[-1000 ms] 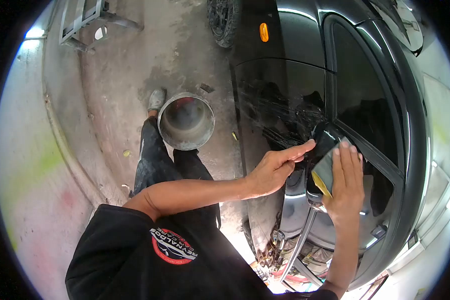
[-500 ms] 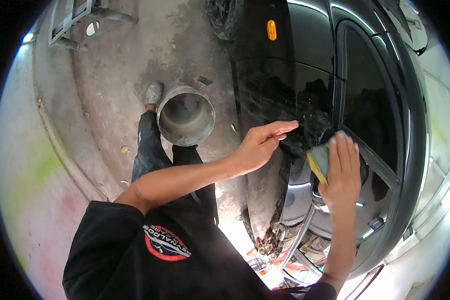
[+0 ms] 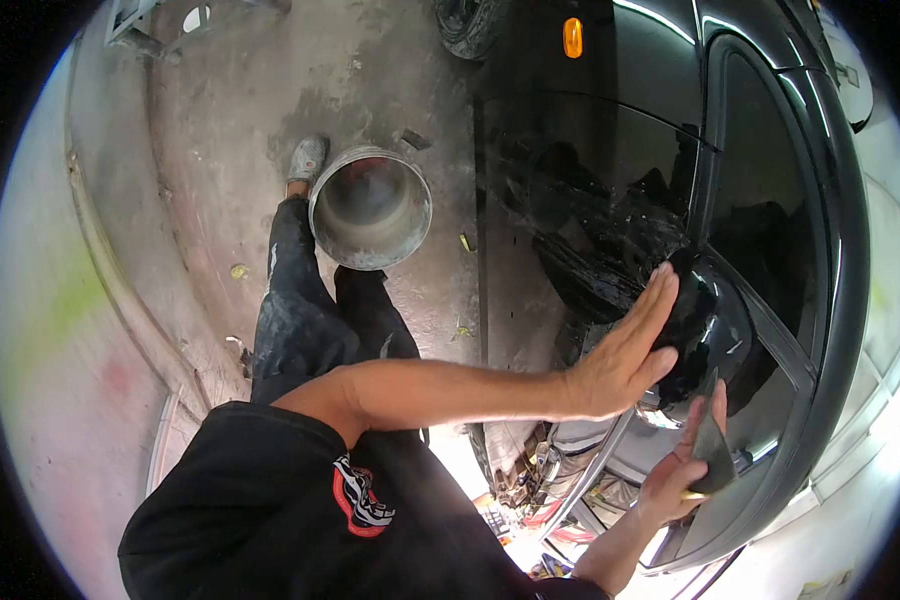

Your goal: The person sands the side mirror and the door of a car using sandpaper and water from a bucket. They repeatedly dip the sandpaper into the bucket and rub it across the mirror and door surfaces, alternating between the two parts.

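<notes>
A glossy black side mirror (image 3: 718, 328) sticks out from the black car's door, with water on its shell. My left hand (image 3: 625, 360) lies with straight fingers against the mirror's near side, holding nothing. Below the mirror, my right hand (image 3: 678, 475) is turned with the thumb over a thin grey sanding pad (image 3: 710, 455) with a yellow edge. The pad is apart from the mirror shell. Wet streaks run over the black door panel (image 3: 595, 225) beyond my left fingertips.
An open bucket (image 3: 372, 255) stands on the concrete floor beside my shoe (image 3: 309, 158). The car's wheel (image 3: 470, 28) and an orange side marker (image 3: 572, 38) are farther up. A paint-marked wall (image 3: 90, 330) runs along the left.
My left hand has come down and right onto the mirror, its fingers straightening. My right hand has drawn back from the mirror's top and turned over with the sanding pad. The view has shifted.
</notes>
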Demonstrator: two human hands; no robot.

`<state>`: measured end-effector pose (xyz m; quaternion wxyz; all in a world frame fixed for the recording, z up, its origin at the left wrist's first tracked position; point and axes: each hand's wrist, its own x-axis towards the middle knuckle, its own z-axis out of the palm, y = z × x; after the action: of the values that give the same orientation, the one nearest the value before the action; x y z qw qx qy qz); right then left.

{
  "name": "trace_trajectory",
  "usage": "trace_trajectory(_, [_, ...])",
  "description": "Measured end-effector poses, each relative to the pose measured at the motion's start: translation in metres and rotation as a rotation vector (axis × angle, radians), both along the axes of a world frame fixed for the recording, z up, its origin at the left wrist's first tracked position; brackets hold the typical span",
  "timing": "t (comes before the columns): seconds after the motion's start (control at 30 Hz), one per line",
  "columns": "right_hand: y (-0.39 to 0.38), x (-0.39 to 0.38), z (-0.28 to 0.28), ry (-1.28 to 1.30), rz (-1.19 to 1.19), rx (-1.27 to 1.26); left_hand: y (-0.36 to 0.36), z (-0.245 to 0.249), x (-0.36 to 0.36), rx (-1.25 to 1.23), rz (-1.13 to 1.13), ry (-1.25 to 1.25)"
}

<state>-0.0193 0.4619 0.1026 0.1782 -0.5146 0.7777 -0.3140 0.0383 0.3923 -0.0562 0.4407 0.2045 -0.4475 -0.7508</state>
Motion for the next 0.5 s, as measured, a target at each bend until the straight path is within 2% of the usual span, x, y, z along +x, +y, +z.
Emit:
trace_trajectory(0.03, [0.005, 0.005, -0.005, -0.198, -0.076, -0.149, 0.01, 0.001, 0.003, 0.004, -0.01, 0.004])
trace_trajectory(0.07, [0.007, 0.01, -0.003, -0.081, -0.113, -0.075, 0.019, 0.004, 0.007, 0.009, -0.019, 0.009])
trace_trajectory(0.17, [0.019, 0.008, -0.004, -0.014, -0.027, 0.078, 0.041, 0.004, 0.016, -0.04, -0.055, 0.004])
trace_trajectory(0.23, [0.014, 0.009, -0.01, 0.023, 0.055, 0.057, 0.052, 0.002, 0.027, -0.055, -0.095, 0.028])
trace_trajectory(0.33, [0.002, 0.014, -0.016, 0.131, 0.143, 0.049, 0.047, -0.02, 0.054, -0.033, -0.331, 0.129])
trace_trajectory(0.43, [-0.012, 0.024, -0.033, 0.149, 0.196, 0.064, 0.027, -0.045, 0.073, -0.122, -0.138, 0.071])
trace_trajectory(0.47, [-0.013, 0.025, -0.04, 0.132, 0.192, 0.096, 0.02, -0.053, 0.075, -0.138, 0.007, 0.07])
trace_trajectory(0.5, [-0.014, 0.027, -0.049, 0.116, 0.187, 0.13, 0.015, -0.054, 0.084, -0.054, -0.028, 0.088])
